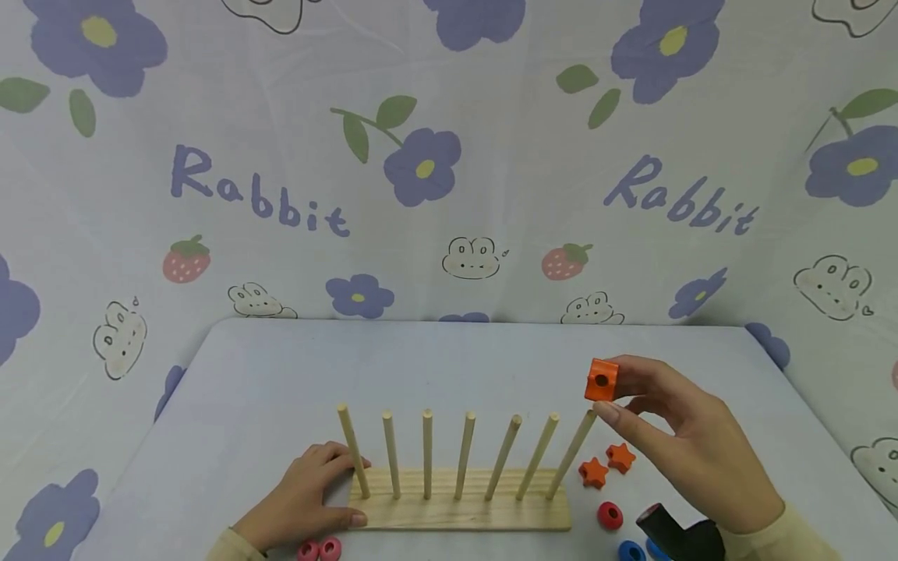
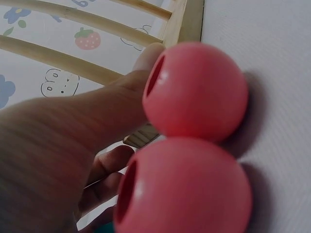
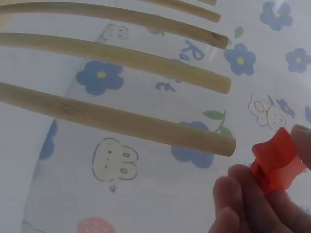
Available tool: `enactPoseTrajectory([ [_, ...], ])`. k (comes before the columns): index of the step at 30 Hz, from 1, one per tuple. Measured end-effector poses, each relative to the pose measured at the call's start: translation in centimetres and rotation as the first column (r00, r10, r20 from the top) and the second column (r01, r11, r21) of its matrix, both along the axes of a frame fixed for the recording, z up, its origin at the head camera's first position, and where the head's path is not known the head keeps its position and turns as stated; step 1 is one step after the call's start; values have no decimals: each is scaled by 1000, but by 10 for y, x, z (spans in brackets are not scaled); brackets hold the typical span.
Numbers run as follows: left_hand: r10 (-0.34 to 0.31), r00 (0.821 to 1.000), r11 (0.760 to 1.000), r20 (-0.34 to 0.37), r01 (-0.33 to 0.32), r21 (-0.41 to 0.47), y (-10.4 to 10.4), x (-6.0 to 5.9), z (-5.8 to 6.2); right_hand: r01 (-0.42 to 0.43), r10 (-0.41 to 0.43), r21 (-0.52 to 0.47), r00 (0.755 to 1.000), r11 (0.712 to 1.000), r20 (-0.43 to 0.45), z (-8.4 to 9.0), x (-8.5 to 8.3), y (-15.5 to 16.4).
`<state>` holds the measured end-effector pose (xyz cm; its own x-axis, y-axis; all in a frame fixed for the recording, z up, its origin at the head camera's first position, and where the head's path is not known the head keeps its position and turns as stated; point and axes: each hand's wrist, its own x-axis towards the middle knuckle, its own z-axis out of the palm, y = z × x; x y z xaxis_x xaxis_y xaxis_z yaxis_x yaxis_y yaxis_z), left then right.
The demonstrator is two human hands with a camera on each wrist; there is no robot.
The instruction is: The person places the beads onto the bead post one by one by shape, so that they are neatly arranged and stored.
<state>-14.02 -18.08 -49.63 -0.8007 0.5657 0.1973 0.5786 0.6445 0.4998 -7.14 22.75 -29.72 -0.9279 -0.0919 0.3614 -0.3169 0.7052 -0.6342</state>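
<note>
We see the peg board (image 1: 463,510) mid-table, two beads (image 1: 319,550) at its left front, stars (image 1: 606,465) to its right.

An orange cube bead (image 1: 602,379) with a round hole facing outward is pinched between thumb and fingertips of the right hand (image 1: 691,444), held in the air just above the tip of the rightmost peg (image 1: 571,454), near the table's right edge. The wooden peg board (image 1: 463,510) lies near the front edge, steadied by the left hand (image 1: 305,495)

The blue rings (image 1: 631,551) are cut off by the head view's bottom edge, partly behind the black wrist strap (image 1: 679,536).
</note>
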Motion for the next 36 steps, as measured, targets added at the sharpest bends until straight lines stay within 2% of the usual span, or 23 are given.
enactPoseTrajectory([
  [3, -2, 1000, 1000, -2, 2, -1, 0, 0, 0, 74, -76, 31, 995, 997, 68, -3, 3, 0],
  [5, -5, 1000, 1000, -8, 5, -3, -1, 0, -1, 83, -87, 42, 991, 996, 101, -5, 4, 1],
  [7, -7, 1000, 1000, -10, 7, -5, -1, 0, -1, 60, -63, 27, 992, 998, 106, -7, 5, 1],
  [11, -6, 1000, 1000, -6, 6, -7, -1, -1, -1, -26, 33, -69, 994, 997, 105, -14, 4, 1],
  [14, -4, 1000, 1000, 2, 4, -4, -1, -1, -1, -52, 76, -153, 985, 987, 158, -18, 5, 2],
  [16, -4, 1000, 1000, 1, 4, -4, -1, -1, -2, -55, 84, -164, 981, 985, 177, -20, 5, 2],
  [20, -6, 1000, 1000, -11, 6, -6, -1, -1, -3, -49, 67, -105, 982, 993, 178, -24, 4, 3],
  [23, -6, 1000, 1000, -13, 6, -4, -1, -1, -3, -28, 37, -46, 977, 999, 210, -30, 5, 2],
  [26, -5, 1000, 1000, -4, 5, -2, -2, -1, -3, -28, 29, -8, 968, 1000, 248, -39, 4, 1],
  [33, -14, 1000, 1000, -28, 14, 1, -4, -3, -6, -202, 197, 19, 970, 979, 144, -78, -5, 0],
  [36, -20, 1000, 1000, -19, 20, -2, -4, -4, -7, -222, 211, 44, 961, 974, 179, -98, -9, 0],
])
